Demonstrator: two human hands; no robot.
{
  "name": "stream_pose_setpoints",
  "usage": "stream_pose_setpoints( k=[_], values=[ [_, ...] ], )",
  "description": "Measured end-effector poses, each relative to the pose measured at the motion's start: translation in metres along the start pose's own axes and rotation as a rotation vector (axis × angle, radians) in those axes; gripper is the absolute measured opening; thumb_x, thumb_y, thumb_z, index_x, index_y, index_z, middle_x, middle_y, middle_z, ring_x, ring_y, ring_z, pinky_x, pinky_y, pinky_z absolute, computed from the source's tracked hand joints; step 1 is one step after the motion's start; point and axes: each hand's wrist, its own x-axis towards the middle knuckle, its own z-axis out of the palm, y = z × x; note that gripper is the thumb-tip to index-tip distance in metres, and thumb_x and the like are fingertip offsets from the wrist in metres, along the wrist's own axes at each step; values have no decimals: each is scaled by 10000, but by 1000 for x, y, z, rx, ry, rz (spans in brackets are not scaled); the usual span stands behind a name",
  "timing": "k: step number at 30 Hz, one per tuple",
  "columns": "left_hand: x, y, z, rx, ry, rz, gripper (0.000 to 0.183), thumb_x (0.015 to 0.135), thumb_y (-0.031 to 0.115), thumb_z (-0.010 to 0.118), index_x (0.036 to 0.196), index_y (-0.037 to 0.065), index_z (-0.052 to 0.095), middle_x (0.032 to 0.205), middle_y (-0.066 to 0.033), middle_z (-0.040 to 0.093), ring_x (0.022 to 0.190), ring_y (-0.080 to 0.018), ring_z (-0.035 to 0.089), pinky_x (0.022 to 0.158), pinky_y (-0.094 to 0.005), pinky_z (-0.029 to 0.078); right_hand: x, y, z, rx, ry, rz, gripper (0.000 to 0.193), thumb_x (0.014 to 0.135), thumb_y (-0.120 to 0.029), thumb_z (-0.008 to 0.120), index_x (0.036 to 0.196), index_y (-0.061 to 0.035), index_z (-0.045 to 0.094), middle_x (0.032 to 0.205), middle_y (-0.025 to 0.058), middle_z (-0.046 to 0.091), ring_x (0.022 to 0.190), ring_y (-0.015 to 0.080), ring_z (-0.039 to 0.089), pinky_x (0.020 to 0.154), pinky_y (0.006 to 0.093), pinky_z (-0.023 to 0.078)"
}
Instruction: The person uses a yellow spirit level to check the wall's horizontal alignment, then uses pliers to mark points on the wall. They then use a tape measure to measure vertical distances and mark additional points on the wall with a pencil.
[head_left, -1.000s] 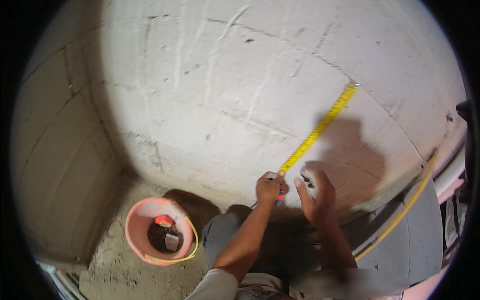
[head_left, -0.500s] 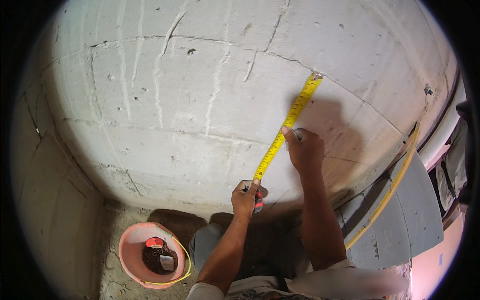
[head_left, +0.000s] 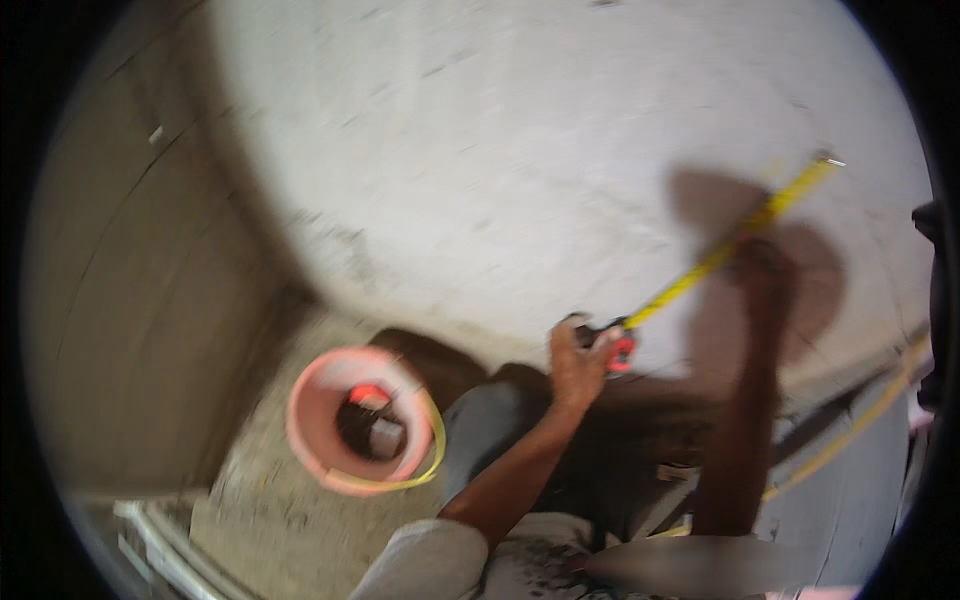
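Note:
A tape measure [head_left: 622, 352] with a red and black case is in my left hand [head_left: 578, 365], whose fingers close round the case. From it the yellow blade [head_left: 690, 280] runs up and right in front of the pale wall, its metal end hook at the upper right. Partway along, my right hand [head_left: 765, 262] is closed at the blade; it is dark and smeared by motion, so the single fingers are hard to make out. Both hands cast shadows on the wall [head_left: 480, 200].
On the rough floor at lower left stands a pink bucket [head_left: 310, 420] with a yellow handle, holding a red object and dark debris. A darker side wall [head_left: 130, 330] rises at left. A curved yellow strip [head_left: 850, 430] crosses grey boards at right.
The view has swung left and blurred, so bucket and hands appear farther right. The tape slants more toward horizontal. My left hand remains on the case and my right at the blade.

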Motion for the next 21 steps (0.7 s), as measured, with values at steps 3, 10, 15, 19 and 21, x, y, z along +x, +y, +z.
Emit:
stream_pose_setpoints(
  k=[3,10,15,19,21],
  values=[
    [9,-28,-75,134,-12,-8,360,899,326,725,1074,28,629,1083,-164,609,1058,-284,577,940,-394,455,4,1,-5,155,-17,155,331,935,-344,703,929,-18,761,662,-27,596,604,70,493,554,262,407],
    [8,-115,-325,459,355,-286,218,919,189,622,1009,7,702,866,-173,723,788,-226,679,752,-391,517,3,0,-8,18,0,159,370,918,-378,711,982,-17,760,712,-8,612,669,91,519,615,257,409],
    [20,-170,-393,530,411,-636,268,879,204,628,1030,2,717,900,-182,733,848,-290,710,791,-405,526,5,14,-8,51,-28,133,411,924,-420,678,1007,-26,758,765,9,657,679,105,529,609,262,381],
    [32,-202,-402,1121,45,-679,341,868,183,597,1151,14,685,1103,-198,703,1010,-346,688,919,-434,517,8,22,-16,60,-95,135,364,920,-284,636,1158,-20,716,756,-12,593,663,61,491,616,223,362],
    [30,-217,-401,1252,0,-672,415,866,166,581,1253,27,632,1244,-209,646,1120,-352,646,999,-432,488,9,27,-18,37,-42,134,429,927,-381,649,1186,-47,719,899,47,675,779,124,578,699,261,434]
  ],
)
